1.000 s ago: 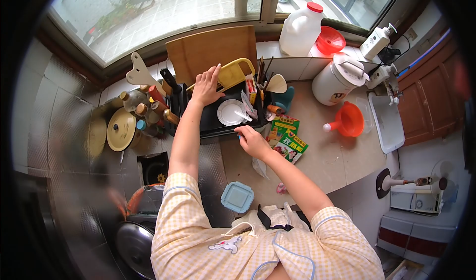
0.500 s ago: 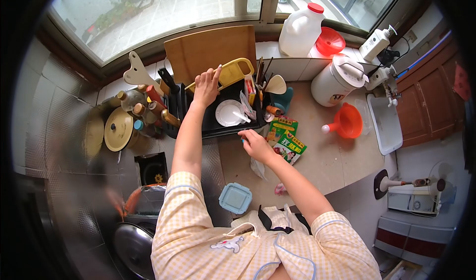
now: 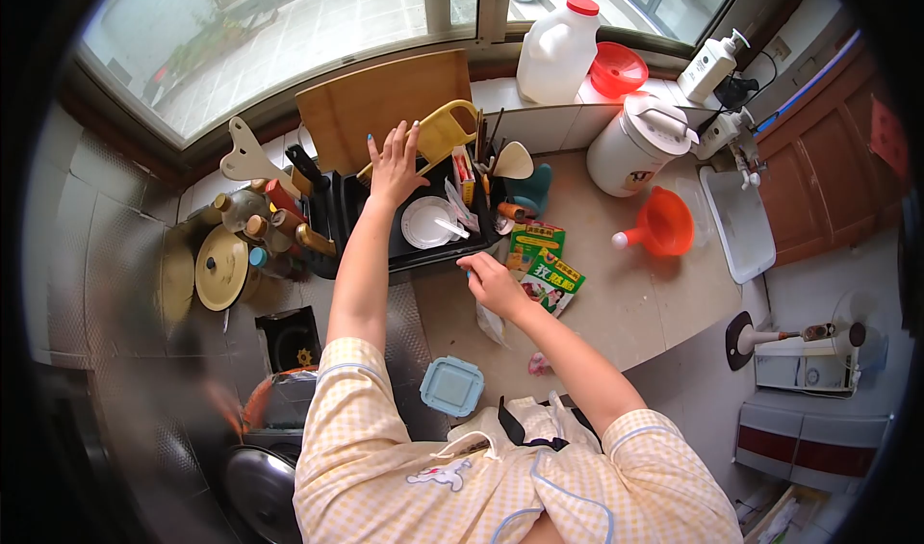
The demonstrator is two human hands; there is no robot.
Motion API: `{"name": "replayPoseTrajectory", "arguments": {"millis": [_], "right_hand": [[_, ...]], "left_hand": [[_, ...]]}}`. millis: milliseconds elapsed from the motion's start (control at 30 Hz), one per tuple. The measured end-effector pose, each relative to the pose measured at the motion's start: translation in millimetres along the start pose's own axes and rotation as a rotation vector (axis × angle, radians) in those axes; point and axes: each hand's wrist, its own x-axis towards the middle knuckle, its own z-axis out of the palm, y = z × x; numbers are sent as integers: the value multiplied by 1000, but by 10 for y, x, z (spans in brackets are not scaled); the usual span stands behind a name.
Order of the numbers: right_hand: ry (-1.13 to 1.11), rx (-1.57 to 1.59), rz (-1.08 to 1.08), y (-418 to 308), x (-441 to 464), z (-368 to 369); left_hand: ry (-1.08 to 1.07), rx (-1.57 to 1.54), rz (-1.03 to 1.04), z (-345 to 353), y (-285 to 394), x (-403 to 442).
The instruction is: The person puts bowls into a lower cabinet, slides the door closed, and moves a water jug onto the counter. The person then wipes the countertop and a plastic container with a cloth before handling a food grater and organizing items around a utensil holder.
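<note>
My left hand (image 3: 395, 168) is over the black rack (image 3: 416, 263), fingers spread and holding nothing. It overlaps the yellow plastic board (image 3: 448, 132) behind it; whether it touches the board I cannot tell. Just below it, a white bowl (image 3: 421, 219) with a white spoon (image 3: 452, 228) lies in the rack. My right hand (image 3: 496, 286) is closed with curled fingers at the rack's front edge, and what is in them is hidden. Under it, a clear plastic bag (image 3: 491, 324) rests on the counter. Green seasoning packets (image 3: 552, 284) lie right beside that hand.
Bottles (image 3: 245, 212) and a yellow lidded pot (image 3: 221, 267) stand left. A blue-lidded container (image 3: 452, 386) sits near my body. Rightward are a white thermos jug (image 3: 635, 149), a red funnel (image 3: 666, 224) and a white basin (image 3: 739, 224). A wooden board (image 3: 371, 111) leans at the window.
My left hand has spread its fingers and come away from its grip at the yellow board's edge. The right hand stays closed in nearly the same place. The view has shifted slightly.
</note>
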Motion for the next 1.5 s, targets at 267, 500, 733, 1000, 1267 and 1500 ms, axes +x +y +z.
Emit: {"name": "replayPoseTrajectory", "arguments": {"millis": [267,500,733,1000,1267,1500], "right_hand": [[57,-2,-74,-22,-57,-13],[175,20,-85,-18,-154,-92],[475,11,152,206,-388,-214],[769,-285,953,1066,-925,-352],[557,151,1263,2208,-1274,-243],[426,273,951,2110,-740,-496]], "left_hand": [[-48,32,-159,-16,54,-96],[-86,-23,-267,-116,150,-205],[71,-50,-258,-126,249,-273],[600,-440,-291,-828,1133,-498],[284,-834,-472,-1148,2413,-810],[-37,-780,-861,263,2910,-1014]]}}
